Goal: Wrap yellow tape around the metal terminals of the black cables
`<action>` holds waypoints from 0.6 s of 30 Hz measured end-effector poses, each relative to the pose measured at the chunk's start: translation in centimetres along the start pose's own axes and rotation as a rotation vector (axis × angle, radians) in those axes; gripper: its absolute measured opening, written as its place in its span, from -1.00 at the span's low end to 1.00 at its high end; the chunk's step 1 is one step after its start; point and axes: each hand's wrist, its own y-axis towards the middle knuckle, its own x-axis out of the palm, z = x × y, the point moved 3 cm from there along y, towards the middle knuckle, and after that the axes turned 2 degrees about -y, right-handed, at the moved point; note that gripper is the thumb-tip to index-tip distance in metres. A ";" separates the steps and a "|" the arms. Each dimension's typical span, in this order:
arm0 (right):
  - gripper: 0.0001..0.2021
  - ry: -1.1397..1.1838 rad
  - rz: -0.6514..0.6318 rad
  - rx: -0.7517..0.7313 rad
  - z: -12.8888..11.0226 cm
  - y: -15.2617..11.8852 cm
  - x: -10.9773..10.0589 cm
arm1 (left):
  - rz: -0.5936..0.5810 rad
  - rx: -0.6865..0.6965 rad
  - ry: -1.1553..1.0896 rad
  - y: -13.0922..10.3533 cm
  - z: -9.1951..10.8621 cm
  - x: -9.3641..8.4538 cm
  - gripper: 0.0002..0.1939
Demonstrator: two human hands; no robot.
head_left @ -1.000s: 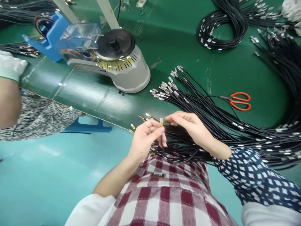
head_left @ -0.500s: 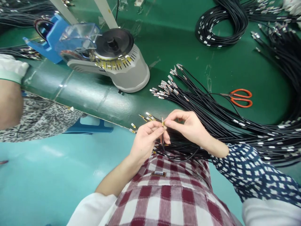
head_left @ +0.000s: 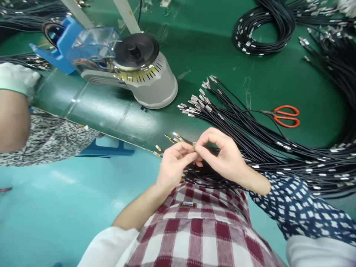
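My left hand pinches the end of a black cable just above the apron. At the fingertips shows the cable's small metal-tipped connector, with a yellowish band below it. My right hand meets it from the right, thumb and forefinger closed on the same connector end. Several cable ends with yellow bands lie just beyond my left hand. Behind my hands a bundle of black cables with bare silver connectors stretches to the right over the green table.
A grey round tape dispenser stands at the table's near edge, with a blue tape holder beside it. Orange-handled scissors lie to the right. A coiled cable bundle sits farther back. At left is another person's gloved hand.
My right hand has shifted slightly and its fingers press closer over the connector. The cable loop that hung below my hands no longer shows clearly.
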 end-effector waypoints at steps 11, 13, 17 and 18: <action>-0.89 0.299 -0.320 0.010 -0.1 1.0 -0.9 | -0.171 -0.091 -0.054 -1.2 0.3 1.2 -0.74; -0.90 0.295 -0.382 -0.083 -0.4 1.1 -1.0 | -0.219 -0.108 -0.062 -1.3 0.0 1.2 -0.74; -0.90 0.100 -0.407 -0.270 -0.2 1.5 -2.2 | -0.268 -0.103 -0.046 -1.5 -0.1 0.8 -0.77; -0.89 -0.019 -0.360 -0.293 0.2 1.8 -2.9 | -0.246 -0.080 -0.029 -1.6 0.1 0.6 -0.79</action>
